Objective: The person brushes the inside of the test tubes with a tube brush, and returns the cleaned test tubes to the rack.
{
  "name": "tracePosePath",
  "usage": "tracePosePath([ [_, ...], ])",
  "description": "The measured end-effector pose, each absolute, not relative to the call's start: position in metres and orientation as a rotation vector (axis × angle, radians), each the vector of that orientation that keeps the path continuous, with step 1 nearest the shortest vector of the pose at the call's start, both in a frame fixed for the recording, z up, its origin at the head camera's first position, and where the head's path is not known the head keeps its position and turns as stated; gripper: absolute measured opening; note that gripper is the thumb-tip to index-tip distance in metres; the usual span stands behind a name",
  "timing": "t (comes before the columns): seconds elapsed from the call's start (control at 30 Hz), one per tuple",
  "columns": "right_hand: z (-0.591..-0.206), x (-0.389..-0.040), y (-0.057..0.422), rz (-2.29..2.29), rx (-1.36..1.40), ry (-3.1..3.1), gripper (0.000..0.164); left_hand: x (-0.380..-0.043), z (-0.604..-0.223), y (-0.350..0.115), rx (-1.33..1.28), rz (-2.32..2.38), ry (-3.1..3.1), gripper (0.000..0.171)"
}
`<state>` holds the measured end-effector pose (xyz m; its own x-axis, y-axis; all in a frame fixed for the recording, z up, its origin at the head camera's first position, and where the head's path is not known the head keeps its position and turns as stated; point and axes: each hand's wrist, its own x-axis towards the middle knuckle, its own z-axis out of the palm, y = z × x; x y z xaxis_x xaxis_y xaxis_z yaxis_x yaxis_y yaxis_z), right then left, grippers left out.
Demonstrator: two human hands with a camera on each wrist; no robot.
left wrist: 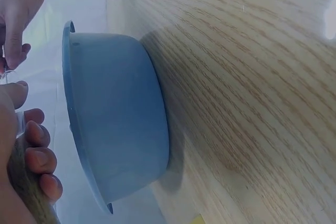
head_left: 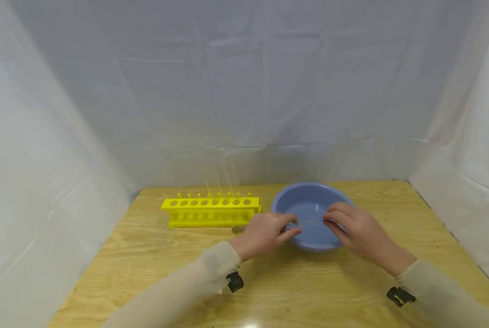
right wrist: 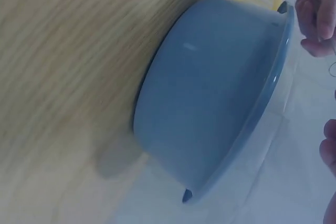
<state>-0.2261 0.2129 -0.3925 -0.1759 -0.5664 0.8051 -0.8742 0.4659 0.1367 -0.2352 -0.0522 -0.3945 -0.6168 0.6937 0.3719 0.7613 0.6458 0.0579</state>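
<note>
on the table (head_left: pixel 269 296) we see the blue bowl (head_left: pixel 310 239) just beside the yellow rack (head_left: pixel 211 205). the left hand (head_left: pixel 269 231) has fingers curled snugly round the thick end of what looks like a brush (head_left: pixel 239 230), and the right hand (head_left: pixel 355 230) pinches its wire (head_left: pixel 310 222) above the bowl; we judge a loose grip could drop it, a careless sleeve could topple the clear tubes (head_left: pixel 220 180), and hard pulling could bend the wire.

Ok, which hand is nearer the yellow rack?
Left. The left hand is by the right end of the yellow rack; the right hand is farther, over the right side of the blue basin.
</note>
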Motion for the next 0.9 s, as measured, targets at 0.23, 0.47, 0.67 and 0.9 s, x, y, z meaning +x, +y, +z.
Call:
tracePosePath([
  [0.23, -0.392, -0.228, 0.215, 0.312, 1.266, -1.755, 0.036, -0.234, -0.393, -0.051, -1.185, -0.315, -2.566, 0.034],
  [0.47, -0.392, -0.221, 0.217, 0.501, 1.288, -1.986, 0.024, -0.233, -0.394, -0.052, -1.218, -0.294, -2.491, 0.033],
  [0.67, -0.387, -0.214, 0.22, 1.172, 1.099, -2.428, 0.016, -0.234, -0.395, -0.052, -1.214, -0.236, -2.431, 0.031],
  [0.9, -0.382, -0.217, 0.223, 1.803, 0.79, -2.703, 0.029, -0.234, -0.399, -0.05, -1.205, -0.14, -2.324, 0.028],
])
